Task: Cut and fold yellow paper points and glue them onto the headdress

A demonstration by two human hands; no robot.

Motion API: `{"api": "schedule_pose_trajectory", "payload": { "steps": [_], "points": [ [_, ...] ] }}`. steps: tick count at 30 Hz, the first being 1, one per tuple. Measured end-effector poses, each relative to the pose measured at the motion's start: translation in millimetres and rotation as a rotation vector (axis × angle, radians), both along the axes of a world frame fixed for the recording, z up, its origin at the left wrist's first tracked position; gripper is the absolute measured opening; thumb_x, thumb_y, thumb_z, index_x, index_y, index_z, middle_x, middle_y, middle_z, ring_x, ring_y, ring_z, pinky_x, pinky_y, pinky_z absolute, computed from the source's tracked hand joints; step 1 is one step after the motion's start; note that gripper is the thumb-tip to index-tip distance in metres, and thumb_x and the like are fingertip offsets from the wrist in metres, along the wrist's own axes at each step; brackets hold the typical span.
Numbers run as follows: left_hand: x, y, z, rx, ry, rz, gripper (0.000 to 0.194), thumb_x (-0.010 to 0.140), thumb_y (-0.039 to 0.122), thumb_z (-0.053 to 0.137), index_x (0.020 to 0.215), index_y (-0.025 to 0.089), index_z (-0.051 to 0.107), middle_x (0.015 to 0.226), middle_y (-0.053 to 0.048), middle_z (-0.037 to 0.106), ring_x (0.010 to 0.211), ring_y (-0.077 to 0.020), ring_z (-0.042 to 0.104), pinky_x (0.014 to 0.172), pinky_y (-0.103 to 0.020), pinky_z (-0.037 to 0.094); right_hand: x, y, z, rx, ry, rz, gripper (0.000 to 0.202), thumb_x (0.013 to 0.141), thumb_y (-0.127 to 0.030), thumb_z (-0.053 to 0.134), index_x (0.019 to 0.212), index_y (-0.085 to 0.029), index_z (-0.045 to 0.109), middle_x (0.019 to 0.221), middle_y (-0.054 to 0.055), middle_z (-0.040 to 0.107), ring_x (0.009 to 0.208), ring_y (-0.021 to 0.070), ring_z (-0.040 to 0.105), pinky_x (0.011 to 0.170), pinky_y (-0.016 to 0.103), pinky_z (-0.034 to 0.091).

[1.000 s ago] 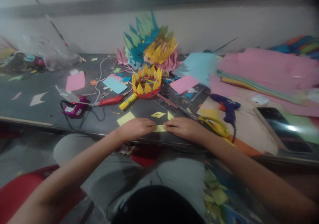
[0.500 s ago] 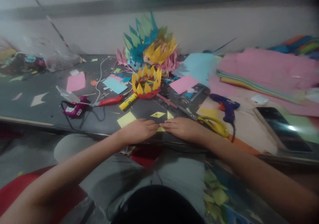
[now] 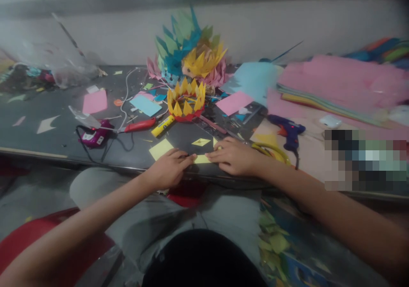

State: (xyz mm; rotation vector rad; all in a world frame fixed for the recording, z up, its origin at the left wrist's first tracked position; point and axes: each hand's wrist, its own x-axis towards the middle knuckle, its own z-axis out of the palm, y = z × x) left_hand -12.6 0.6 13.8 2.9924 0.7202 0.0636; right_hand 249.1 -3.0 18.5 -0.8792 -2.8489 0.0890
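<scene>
A small piece of yellow paper (image 3: 202,159) lies at the table's front edge between my hands. My left hand (image 3: 171,166) has its thumb and fingers closed at the paper's left end. At the right end, my right hand (image 3: 234,156) presses down with its fingertips, the fingers slightly bent. Just beyond is a folded yellow diamond (image 3: 201,142). A pale yellow square (image 3: 160,150) rests beside my left hand. Behind these stands a yellow paper crown (image 3: 186,108) with a red base, near a yellow glue stick (image 3: 162,126).
Yellow-handled scissors (image 3: 271,151) lie beside my right forearm, with a blue glue gun (image 3: 287,129) beyond. A red-handled tool (image 3: 139,125) and purple device (image 3: 96,136) are at left. Pink paper sheets (image 3: 341,82) are stacked at right; paper flowers (image 3: 191,53) stand behind.
My hands have moved apart slightly, showing more of the yellow paper between them. My left hand has shifted left and nearer to me.
</scene>
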Motion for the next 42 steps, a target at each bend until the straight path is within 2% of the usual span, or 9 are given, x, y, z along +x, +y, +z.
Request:
{"api": "schedule_pose_trajectory", "payload": {
  "steps": [6,10,16,21,26,29,35,38,42],
  "points": [
    [4,-4,-1.4,-0.046,-0.102,0.085,0.047,0.079,0.018,0.049,0.126,0.011,0.044,0.106,-0.011,0.061,0.102,-0.023,0.052,0.093,-0.038,0.039,18,-3,2.0,0.011,0.02,-0.075,0.029,0.078,-0.017,0.048,0.096,-0.025,0.069,0.098,0.0,0.07,0.089,0.019,0.055,0.081,0.036,0.034],
    [23,-3,-4.4,-0.038,-0.173,0.187,0.026,0.084,0.032,0.052,0.102,0.014,0.058,0.091,-0.008,0.062,0.089,-0.0222,0.055,0.08,-0.036,0.045,16,-10,0.0,0.015,0.077,-0.133,0.027,0.08,-0.017,0.048,0.096,-0.023,0.069,0.098,0.0,0.07,0.089,0.0197,0.057,0.078,0.036,0.036],
    [42,3,-7.8,-0.111,-0.326,0.316,0.012,0.085,0.02,0.05,0.084,0.017,0.062,0.082,-0.005,0.062,0.081,-0.0182,0.058,0.073,-0.03,0.046,-15,-37,-10.7,0.024,0.427,-0.577,0.021,0.086,-0.03,0.049,0.085,-0.017,0.066,0.083,0.006,0.068,0.078,0.0166,0.059,0.072,0.028,0.042],
    [49,-10,-10.1,-0.272,-0.571,0.472,0.012,0.083,0.017,0.051,0.081,0.017,0.062,0.081,-0.003,0.064,0.075,-0.015,0.06,0.069,-0.026,0.046,-42,-51,-13.2,-0.131,0.558,-0.908,0.03,0.081,-0.044,0.053,0.066,-0.018,0.057,0.061,0.001,0.06,0.056,0.0134,0.054,0.053,0.023,0.038],
    [57,-28,-11.4,-0.461,-0.749,0.652,0.011,0.083,0.024,0.051,0.083,0.018,0.061,0.076,-0.001,0.065,0.066,-0.0125,0.059,0.064,-0.024,0.046,-49,-46,-10.8,-0.251,0.665,-0.95,0.025,0.082,-0.033,0.046,0.063,-0.019,0.053,0.054,-0.002,0.054,0.05,0.0107,0.048,0.05,0.021,0.034],
    [59,-25,-9.4,-0.534,-0.736,0.748,0.019,0.084,0.034,0.05,0.083,0.018,0.061,0.067,0.001,0.063,0.057,-0.0112,0.056,0.056,-0.022,0.042,-46,-42,-6.3,-0.256,0.577,-0.906,0.023,0.08,-0.03,0.046,0.061,-0.019,0.051,0.054,-0.002,0.052,0.049,0.0105,0.046,0.049,0.02,0.032],
    [61,-9,-10.7,-0.3,-0.524,0.744,0.021,0.084,0.035,0.051,0.075,0.02,0.064,0.072,-0.001,0.066,0.061,-0.014,0.057,0.053,-0.023,0.036,-43,-38,-7.3,-0.197,0.324,-0.92,0.016,0.078,-0.026,0.049,0.064,-0.02,0.056,0.064,0.0,0.06,0.056,0.0129,0.053,0.049,0.023,0.03],
    [62,-7,-16.8,-0.136,-0.433,0.703,0.02,0.085,0.03,0.052,0.074,0.018,0.063,0.074,-0.004,0.066,0.068,-0.0169,0.059,0.057,-0.025,0.037,-45,-36,-16.3,-0.112,0.308,-0.976,0.011,0.078,-0.027,0.053,0.07,-0.021,0.059,0.069,0.0,0.062,0.06,0.014,0.056,0.05,0.024,0.032],
    [60,-7,-23.3,0.006,-0.394,0.625,0.02,0.086,0.028,0.051,0.074,0.017,0.063,0.073,-0.005,0.062,0.07,-0.0178,0.057,0.062,-0.028,0.04,-48,-34,-26.8,-0.004,0.365,-0.914,0.01,0.08,-0.024,0.053,0.08,-0.022,0.064,0.078,0.001,0.066,0.07,0.0154,0.06,0.058,0.025,0.04]
  ]
}}
